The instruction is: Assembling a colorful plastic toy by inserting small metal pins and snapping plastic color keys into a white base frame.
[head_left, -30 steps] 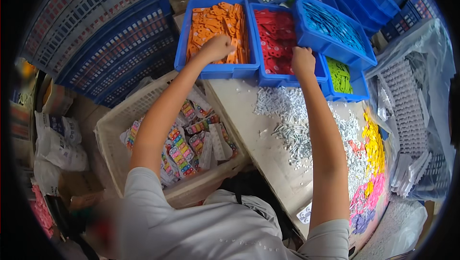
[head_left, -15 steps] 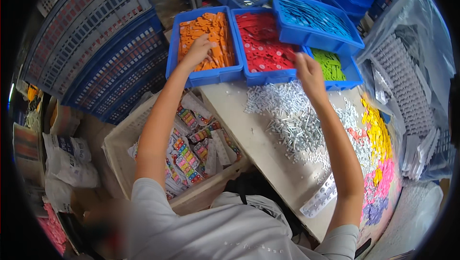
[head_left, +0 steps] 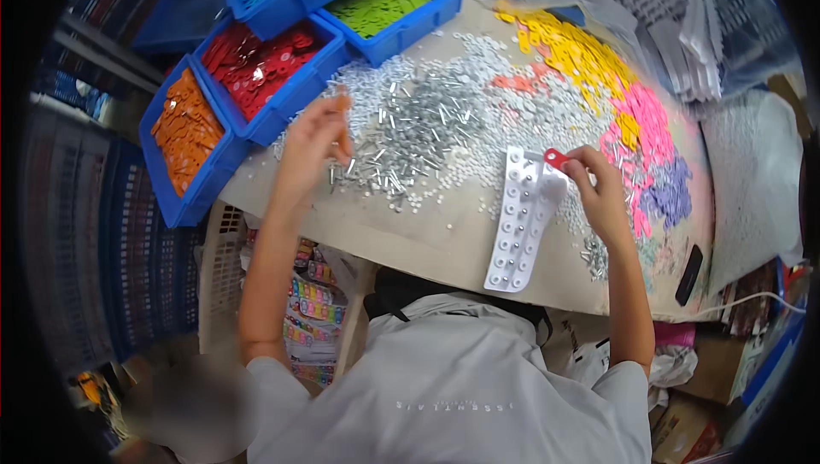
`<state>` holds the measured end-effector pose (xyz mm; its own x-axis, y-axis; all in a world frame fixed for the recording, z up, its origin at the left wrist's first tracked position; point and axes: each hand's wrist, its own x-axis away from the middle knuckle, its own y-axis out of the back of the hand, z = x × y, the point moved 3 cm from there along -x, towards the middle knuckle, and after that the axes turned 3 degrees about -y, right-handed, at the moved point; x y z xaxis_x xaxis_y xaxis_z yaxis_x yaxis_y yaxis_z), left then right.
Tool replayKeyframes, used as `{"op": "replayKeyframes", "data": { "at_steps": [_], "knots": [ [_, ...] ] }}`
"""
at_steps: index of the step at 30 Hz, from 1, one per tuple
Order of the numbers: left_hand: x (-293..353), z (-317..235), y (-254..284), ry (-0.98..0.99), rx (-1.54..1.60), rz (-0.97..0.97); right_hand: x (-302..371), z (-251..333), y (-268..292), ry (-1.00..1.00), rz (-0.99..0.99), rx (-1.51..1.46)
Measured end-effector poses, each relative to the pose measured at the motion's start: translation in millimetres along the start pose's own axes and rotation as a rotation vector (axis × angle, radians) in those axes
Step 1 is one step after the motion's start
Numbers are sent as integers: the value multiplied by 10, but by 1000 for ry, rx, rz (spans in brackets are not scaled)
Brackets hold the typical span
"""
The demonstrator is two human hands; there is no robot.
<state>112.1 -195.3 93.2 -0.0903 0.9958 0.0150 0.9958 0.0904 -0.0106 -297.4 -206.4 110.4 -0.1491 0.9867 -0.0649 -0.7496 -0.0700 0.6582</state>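
Pins btwn L hand & strip

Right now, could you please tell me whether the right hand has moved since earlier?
Yes: the right hand moved rightward, away from the blue bin of red pieces, to the far end of the white strip, holding a red tab.

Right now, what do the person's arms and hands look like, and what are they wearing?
The left hand and right hand are bare, with no gloves. The forearms are bare too. Short, light-grey cloth sleeves end near the elbows. They belong to a light-grey cloth shirt with small, pale lettering across it.
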Motion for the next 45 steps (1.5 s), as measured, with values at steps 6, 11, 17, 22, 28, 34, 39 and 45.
{"op": "replayKeyframes", "data": {
  "at_steps": [6, 11, 17, 22, 28, 34, 39, 45],
  "knots": [
    [-202, 189, -1221, 52, -71, 299, 140, -113, -296, 152, -39, 238],
    [-351, 364, -1648, 85, -90, 457, 123, -195, -476, 269, -117, 309],
    [-450, 579, -1929, 122, -260, 490, 116, -297, -469, 92, -161, 306],
    [-472, 703, -2220, -335, -525, 430, 159, -365, -530, -4, -224, 278],
    [-387, 742, -2345, -507, -725, 387, 167, -352, -546, -45, -235, 283],
    [-497, 431, -2147, -600, -718, 184, 132, -284, -510, -14, -221, 304],
    [-1586, -687, -905, -1095, -927, -342, 155, -78, -468, 46, -212, 450],
    [-2762, -918, 1266, -521, -1333, -491, -290, 562, -661, 368, -169, 382]
  ]
}}
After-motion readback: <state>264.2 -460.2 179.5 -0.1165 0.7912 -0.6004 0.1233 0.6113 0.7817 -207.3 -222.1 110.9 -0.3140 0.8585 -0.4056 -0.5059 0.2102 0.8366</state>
